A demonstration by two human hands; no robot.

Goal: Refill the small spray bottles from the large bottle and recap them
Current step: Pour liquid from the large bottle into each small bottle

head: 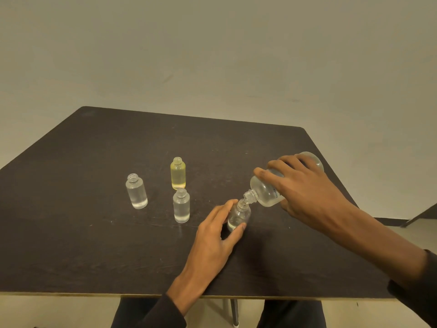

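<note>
My right hand grips the large clear bottle, tipped down to the left so its open neck meets the mouth of a small clear bottle. My left hand holds that small bottle upright on the table between thumb and fingers. A thin layer of liquid shows at its bottom. Three more small uncapped bottles stand to the left: a clear one at far left, a clear one in the middle, and a yellow-filled one behind it. No caps are in view.
The dark table has its front edge close to me and its right edge just beyond my right forearm. A pale wall stands behind it. My legs and a table leg show below the front edge.
</note>
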